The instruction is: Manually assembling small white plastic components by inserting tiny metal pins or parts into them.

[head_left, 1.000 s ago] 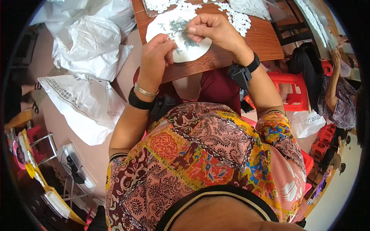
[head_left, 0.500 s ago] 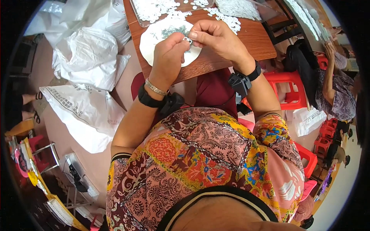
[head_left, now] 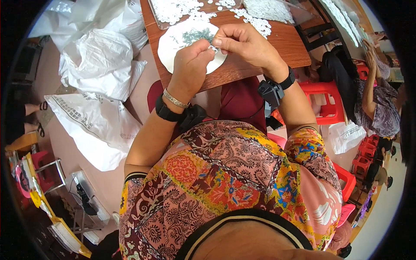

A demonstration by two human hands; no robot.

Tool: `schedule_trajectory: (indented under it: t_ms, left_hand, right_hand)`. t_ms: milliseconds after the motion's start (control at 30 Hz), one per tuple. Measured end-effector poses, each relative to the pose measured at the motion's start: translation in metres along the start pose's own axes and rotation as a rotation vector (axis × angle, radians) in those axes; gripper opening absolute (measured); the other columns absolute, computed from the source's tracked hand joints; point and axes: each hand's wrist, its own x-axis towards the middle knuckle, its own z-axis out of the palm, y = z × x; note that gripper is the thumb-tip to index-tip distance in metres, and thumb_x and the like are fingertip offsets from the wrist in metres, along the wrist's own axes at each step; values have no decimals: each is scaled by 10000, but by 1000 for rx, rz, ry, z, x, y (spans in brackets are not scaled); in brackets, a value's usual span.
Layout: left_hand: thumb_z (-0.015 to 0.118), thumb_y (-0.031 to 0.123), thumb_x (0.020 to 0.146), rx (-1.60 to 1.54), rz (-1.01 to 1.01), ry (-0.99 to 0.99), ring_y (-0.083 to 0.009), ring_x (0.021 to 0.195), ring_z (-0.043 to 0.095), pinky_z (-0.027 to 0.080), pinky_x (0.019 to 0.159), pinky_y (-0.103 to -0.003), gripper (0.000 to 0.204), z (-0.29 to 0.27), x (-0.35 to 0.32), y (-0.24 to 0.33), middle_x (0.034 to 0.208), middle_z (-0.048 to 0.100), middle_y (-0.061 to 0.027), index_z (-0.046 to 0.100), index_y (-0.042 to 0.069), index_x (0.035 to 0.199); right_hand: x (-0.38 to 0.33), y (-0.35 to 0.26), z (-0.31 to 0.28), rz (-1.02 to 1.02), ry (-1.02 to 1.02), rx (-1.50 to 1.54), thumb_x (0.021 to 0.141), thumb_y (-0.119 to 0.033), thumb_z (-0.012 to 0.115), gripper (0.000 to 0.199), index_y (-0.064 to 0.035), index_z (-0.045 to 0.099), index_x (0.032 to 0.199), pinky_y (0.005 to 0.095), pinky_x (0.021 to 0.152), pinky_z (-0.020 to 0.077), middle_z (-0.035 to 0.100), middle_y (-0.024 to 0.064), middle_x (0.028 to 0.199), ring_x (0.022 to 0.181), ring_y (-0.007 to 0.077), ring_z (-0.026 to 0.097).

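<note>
My left hand (head_left: 190,64) is closed, with a small white ringed plastic piece (head_left: 212,49) held at the thumb and fingertips. Close against it, my right hand (head_left: 248,44) makes a pinch; what sits between its thumb and forefinger is too small to make out. Both hands are over the near part of a round white plate (head_left: 169,53). On that plate lies a loose heap of tiny dark grey-green pieces (head_left: 196,36), partly covered by my hands.
The brown wooden table (head_left: 277,54) bears a clear tray of white pieces (head_left: 171,12), more loose white pieces (head_left: 255,25) and a filled clear bag (head_left: 269,9). White sacks (head_left: 97,60) stand at left. A red stool (head_left: 324,102) and another person (head_left: 377,104) are at right.
My left hand and the white piece have dipped slightly toward me. The right hand keeps its pinch beside it, almost unmoved.
</note>
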Motion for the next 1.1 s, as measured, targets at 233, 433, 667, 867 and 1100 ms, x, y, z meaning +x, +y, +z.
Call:
schedule_trajectory:
  t_ms: [233, 433, 667, 867, 1100]
  left_hand:
    - [520, 138, 818, 47, 19, -22, -153, 547, 397, 364, 525, -310, 184, -4, -1, 2, 581, 408, -99, 488, -18, 727]
    - [524, 142, 816, 57, 31, -28, -153, 552, 398, 370, 532, -307, 186, -6, -1, 0, 584, 411, -96, 484, -18, 729]
    - [524, 144, 819, 66, 2, -29, -158, 558, 423, 376, 537, -304, 180, -6, -3, 1, 596, 436, -101, 504, -19, 746]
    - [518, 138, 821, 65, 25, -4, -164, 557, 421, 374, 536, -307, 180, -3, -6, -1, 601, 440, -107, 503, -28, 753]
    - [498, 121, 850, -25, 4, 24, -62, 472, 390, 296, 441, -221, 213, -2, -13, -7, 536, 441, 15, 509, 23, 661]
  right_hand:
    - [1, 1, -2, -3, -24, -92, 903, -220, 589, 227, -5, 613, 834, 240, 603, 419, 561, -17, 675, 644, 62, 476]
    - [1, 0, 0, -3, -15, -55, 905, -228, 587, 237, -7, 611, 823, 243, 596, 412, 552, -18, 663, 639, 60, 461]
    - [1, 4, 4, 3, -15, -61, 905, -241, 585, 257, -9, 604, 798, 248, 567, 389, 531, -23, 649, 626, 62, 438]
    - [0, 8, 10, -17, 41, -105, 887, -241, 603, 245, -17, 601, 789, 267, 543, 384, 510, 4, 608, 588, 82, 426]
    - [-3, 14, 25, -35, 97, -158, 868, -238, 624, 224, -28, 609, 791, 296, 525, 397, 515, 73, 595, 556, 127, 459]
